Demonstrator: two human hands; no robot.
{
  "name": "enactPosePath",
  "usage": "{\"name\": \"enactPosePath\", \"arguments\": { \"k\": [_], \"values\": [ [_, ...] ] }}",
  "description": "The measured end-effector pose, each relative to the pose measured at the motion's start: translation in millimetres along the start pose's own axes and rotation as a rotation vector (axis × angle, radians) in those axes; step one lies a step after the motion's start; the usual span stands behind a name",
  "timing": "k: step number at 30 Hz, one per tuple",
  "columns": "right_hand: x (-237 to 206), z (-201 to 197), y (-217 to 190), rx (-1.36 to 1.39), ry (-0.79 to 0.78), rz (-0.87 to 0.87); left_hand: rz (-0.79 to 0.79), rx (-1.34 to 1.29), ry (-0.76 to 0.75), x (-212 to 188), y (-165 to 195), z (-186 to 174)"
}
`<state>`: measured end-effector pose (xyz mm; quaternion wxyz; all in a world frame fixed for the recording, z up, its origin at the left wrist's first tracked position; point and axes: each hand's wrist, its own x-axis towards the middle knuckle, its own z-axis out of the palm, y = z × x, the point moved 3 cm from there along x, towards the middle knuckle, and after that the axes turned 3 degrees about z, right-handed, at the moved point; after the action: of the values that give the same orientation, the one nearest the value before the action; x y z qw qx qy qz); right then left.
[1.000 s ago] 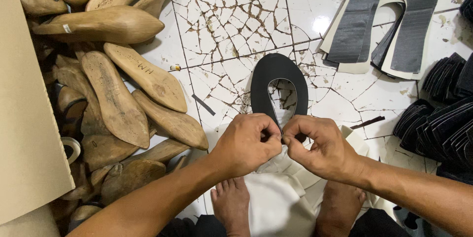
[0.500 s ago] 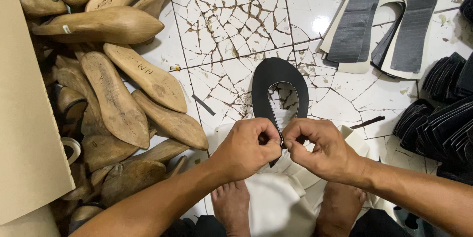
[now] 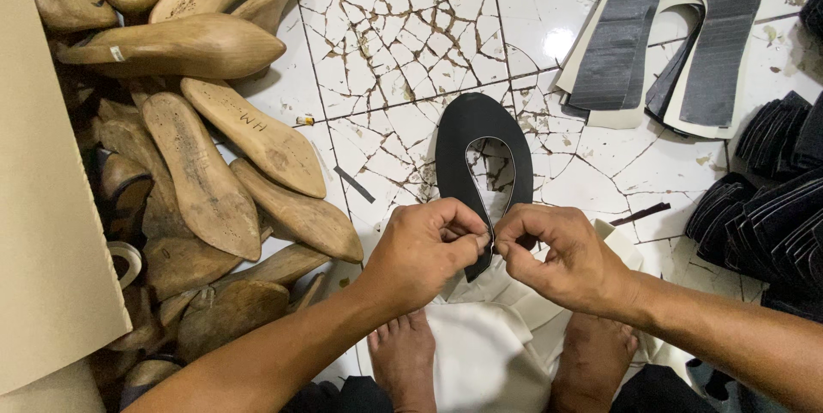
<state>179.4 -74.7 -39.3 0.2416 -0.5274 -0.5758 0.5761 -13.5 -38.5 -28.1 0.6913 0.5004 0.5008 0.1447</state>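
A black horseshoe-shaped shoe upper piece (image 3: pixel 480 134) lies flat over the cracked white tile floor (image 3: pixel 403 44), its open ends toward me. My left hand (image 3: pixel 424 250) and my right hand (image 3: pixel 561 259) meet at those ends, each pinching one end between thumb and fingers. Under the hands lies a stack of white cut pieces (image 3: pixel 489 344), between my two bare feet (image 3: pixel 403 361).
A heap of wooden shoe lasts (image 3: pixel 206 173) fills the left side, beside a tan cardboard sheet (image 3: pixel 43 207). Grey striped upper pieces on white backing (image 3: pixel 669 36) lie at top right. Stacks of black cut pieces (image 3: pixel 771 216) sit at the right edge.
The hands have stayed together at the piece's open ends; the fingers shifted slightly and the ends are pulled closer to each other.
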Motion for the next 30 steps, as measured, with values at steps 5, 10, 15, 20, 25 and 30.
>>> {"name": "enactPosePath", "arguments": {
  "k": [5, 10, 15, 20, 25, 30],
  "values": [
    [-1, 6, -5, -0.104, 0.069, -0.045, 0.053, 0.059, -0.001, -4, 7, 1],
    [0, 9, -8, -0.137, 0.071, -0.009, 0.096, 0.169, 0.026, -6, 12, 3],
    [1, 11, -10, -0.173, 0.052, -0.054, 0.16, 0.195, 0.014, -6, 15, 3],
    [-1, 12, -10, -0.184, 0.07, -0.079, 0.083, 0.25, 0.023, -4, 11, 7],
    [-2, 12, 0, -0.065, 0.022, 0.221, 0.106, 0.167, 0.051, -4, 3, 8],
    [-3, 13, 12, 0.115, 0.041, 0.516, 0.112, 0.118, 0.085, -4, -7, 12]
  ]
}}
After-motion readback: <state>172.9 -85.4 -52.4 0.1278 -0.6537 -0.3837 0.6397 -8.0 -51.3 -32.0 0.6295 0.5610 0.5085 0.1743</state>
